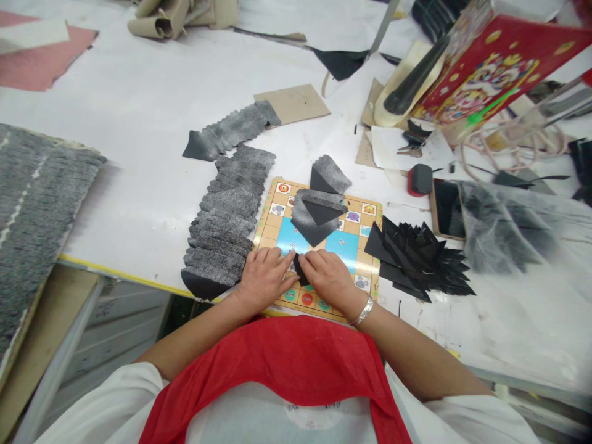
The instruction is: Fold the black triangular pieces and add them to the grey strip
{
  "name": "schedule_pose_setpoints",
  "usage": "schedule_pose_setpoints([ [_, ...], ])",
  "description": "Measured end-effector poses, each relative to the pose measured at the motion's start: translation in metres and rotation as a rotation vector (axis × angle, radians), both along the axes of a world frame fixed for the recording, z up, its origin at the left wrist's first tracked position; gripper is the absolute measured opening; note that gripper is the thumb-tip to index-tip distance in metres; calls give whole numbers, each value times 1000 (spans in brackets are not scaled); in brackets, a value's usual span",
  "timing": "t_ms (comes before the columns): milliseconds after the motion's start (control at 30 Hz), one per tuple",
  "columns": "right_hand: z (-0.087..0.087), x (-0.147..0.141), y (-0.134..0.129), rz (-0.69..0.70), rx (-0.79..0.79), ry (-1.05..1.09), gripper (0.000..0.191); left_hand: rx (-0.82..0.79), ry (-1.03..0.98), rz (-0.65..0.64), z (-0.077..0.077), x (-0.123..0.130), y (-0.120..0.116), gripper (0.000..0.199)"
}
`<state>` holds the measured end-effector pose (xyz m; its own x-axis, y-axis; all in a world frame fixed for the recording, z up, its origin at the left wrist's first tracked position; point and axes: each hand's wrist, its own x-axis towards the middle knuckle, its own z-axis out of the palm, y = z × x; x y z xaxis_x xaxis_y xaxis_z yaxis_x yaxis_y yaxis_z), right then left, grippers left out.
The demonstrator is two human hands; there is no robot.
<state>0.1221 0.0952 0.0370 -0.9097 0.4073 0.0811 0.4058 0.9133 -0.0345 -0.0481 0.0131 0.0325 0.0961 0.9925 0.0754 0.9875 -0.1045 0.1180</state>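
Both my hands rest on a colourful game board (365, 256) at the table's near edge. My right hand (328, 277) has its fingers closed on a small black piece (300, 268). Beside it, my left hand (267, 274) lies with fingers spread, its thumb and fingertips close to the same piece. Just beyond my hands, grey and black pieces (314, 216) lie loosely stacked on the board. A long overlapping row of grey pieces (226, 216) runs to the left of the board. To the right sits a pile of black pointed pieces (419, 256).
Another grey row (231, 132) touches a brown card (296, 103) further back. At right are an open box (446, 209), a clear plastic bag (509, 222), a red-and-black object (420, 180) and a red decorated box (499, 68). Thick grey material (39, 216) lies at far left.
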Motion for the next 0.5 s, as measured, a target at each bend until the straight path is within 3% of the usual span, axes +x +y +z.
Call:
schedule_pose_setpoints([
  [167, -1, -2, 1, -23, -32, 32, 19, 79, -13, 68, -2, 2, 0, 59],
  [333, -2, -1, 1, -52, -64, 59, 18, 182, -68, -115, -5, 10, -5, 32],
  [500, -4, -1, 5, -157, -213, 147, 19, 128, -35, -173, -4, 12, -4, 30],
])
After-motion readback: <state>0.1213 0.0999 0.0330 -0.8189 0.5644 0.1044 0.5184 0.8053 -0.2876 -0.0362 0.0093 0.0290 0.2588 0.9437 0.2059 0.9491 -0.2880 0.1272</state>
